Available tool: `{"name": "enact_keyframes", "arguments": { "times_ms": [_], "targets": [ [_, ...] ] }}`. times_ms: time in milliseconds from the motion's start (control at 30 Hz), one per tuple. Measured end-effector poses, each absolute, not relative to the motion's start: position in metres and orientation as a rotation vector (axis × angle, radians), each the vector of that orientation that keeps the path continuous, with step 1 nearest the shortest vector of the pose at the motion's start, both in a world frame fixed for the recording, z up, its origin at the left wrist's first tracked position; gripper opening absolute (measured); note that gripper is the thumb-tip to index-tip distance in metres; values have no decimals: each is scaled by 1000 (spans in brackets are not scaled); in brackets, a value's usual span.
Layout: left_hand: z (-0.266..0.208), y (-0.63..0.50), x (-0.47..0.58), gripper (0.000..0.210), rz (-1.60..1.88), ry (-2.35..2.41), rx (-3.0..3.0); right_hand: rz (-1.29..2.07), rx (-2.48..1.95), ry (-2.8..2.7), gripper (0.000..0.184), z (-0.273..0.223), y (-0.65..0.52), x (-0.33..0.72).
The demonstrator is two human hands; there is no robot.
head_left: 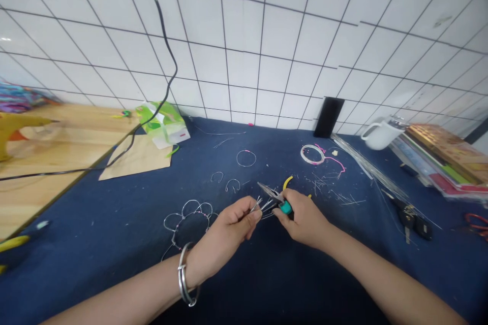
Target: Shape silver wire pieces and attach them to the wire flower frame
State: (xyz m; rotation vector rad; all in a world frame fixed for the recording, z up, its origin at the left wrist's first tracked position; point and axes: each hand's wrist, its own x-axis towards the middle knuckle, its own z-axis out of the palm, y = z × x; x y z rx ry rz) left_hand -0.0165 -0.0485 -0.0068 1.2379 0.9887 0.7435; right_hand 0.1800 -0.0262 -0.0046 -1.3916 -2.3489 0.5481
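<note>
1. the dark navy cloth-covered tabletop [122,249] fills much of the lower frame; working low over it would help catch stray clippings.
2. the bare right hand [307,218], right of centre, is closed around long-nosed metal pliers with teal grips [285,206]; a firm but gentle squeeze seems best, to avoid nicking the metal.
3. the bare left hand [240,221], at centre, has thumb and fingers together, pinched on thin silver wire pieces [255,204]; a grip close to the working point should stop them twisting.
4. the flower-shaped silver wire ring with rounded loops [183,217] lies left of centre, near the left wrist; the silver bangle [182,277] is best held clear, lest it snag.
5. part of that ring is hidden behind the left hand and wrist, so its full outline cannot be made out.
6. the right hand covers much of the pliers' handles; a curved yellow handle [288,181] shows just beyond, its tool mostly hidden.
7. at the fingertips, the held pieces are too fine to count, and whether the pliers' jaws grip one cannot be told.
</note>
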Motion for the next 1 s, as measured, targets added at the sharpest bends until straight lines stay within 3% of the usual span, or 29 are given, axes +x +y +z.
{"name": "enact_keyframes", "arguments": {
  "times_ms": [167,333,400,600,900,1000],
  "targets": [
    [-4,-48,-15,26,731,959,1221,234,-1356,-2420,7,-6,-22,187],
    [-7,-46,-16,26,766,952,1207,761,-1428,-2222,10,5,-20,187],
    [-8,-45,-17,25,775,930,1175,801,-1503,-2208,10,5,-14,191],
    [-10,-44,-17,22,772,859,1069,246,-1799,-2301,15,-16,12,220],
    [-10,-43,-18,21,819,928,1177,-34,-1864,-2286,40,-25,27,238],
    [-7,-43,-18,20,810,955,1215,-27,-1688,-2272,39,-12,17,230]
  ]
}}
